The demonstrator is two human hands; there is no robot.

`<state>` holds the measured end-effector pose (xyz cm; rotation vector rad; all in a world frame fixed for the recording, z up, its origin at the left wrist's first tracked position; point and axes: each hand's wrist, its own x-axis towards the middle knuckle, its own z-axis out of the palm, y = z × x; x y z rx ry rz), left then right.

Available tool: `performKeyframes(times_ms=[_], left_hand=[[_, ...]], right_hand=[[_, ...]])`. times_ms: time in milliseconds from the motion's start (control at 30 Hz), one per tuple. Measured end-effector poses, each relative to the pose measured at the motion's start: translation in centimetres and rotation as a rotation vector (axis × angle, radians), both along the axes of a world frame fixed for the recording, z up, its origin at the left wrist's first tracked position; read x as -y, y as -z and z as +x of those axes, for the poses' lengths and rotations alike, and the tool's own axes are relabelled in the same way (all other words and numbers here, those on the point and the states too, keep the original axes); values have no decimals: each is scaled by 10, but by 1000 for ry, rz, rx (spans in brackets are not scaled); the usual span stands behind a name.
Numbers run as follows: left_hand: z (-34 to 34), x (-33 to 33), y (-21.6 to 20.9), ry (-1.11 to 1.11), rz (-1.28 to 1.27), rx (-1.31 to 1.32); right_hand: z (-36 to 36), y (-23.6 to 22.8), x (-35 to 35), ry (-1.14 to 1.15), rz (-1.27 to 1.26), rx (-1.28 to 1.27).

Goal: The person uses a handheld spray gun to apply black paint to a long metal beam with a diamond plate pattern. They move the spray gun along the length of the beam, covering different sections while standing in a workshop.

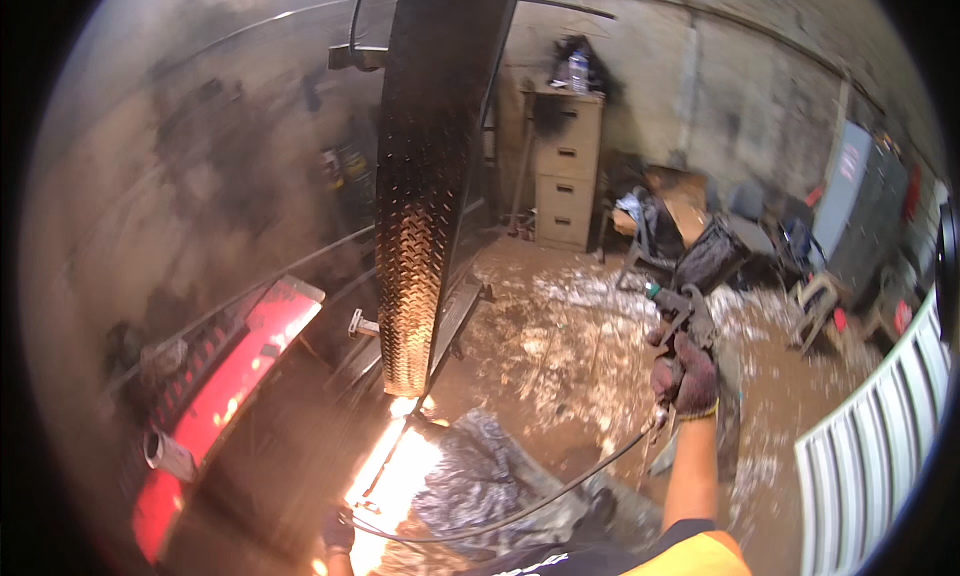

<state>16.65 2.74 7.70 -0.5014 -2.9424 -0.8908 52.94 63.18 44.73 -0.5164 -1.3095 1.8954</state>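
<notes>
My right hand (pixel 687 381), in a dark knit glove, is closed around a spray gun (pixel 685 316) with a green part at its tip. A thin black hose (pixel 540 511) hangs from the gun's lower end and curves left to my left hand (pixel 338 531). That hand is gloved too, low at the left, and appears closed on the hose; glare and the lower edge hide much of its fingers. Beyond it rises a long dark tread-patterned metal plate (pixel 415 226), upright, its lower part lit orange-brown. Neither hand touches the plate.
White glare covers the area below the plate. A red panel (pixel 240 396) leans at the left, and crumpled dark plastic sheeting (pixel 470 476) lies on the stained floor. Farther back are a filing cabinet (pixel 568 176) and piled chairs (pixel 745 226). Corrugated sheet (pixel 880 436) stands right. Haze fills the left.
</notes>
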Motion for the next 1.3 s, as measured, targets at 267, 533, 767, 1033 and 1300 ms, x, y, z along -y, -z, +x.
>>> performKeyframes(times_ms=[267, 533, 767, 1033, 1300], left_hand=[[54, -210, -72, -29, -228, -134], [81, -309, -52, -248, -239, 155], [141, -399, -33, -701, 105, 164], [99, -529, 10, -970, 292, 88], [39, -635, -23, -860, -27, 244]], right_hand=[[-21, 8, -181, -131, 163, -154], [-45, 1, -283, -197, 117, -269], [-157, -8, -403, -474, 26, -419], [-337, -10, -508, -820, 160, -425], [-463, 0, -594, -792, 270, -292]])
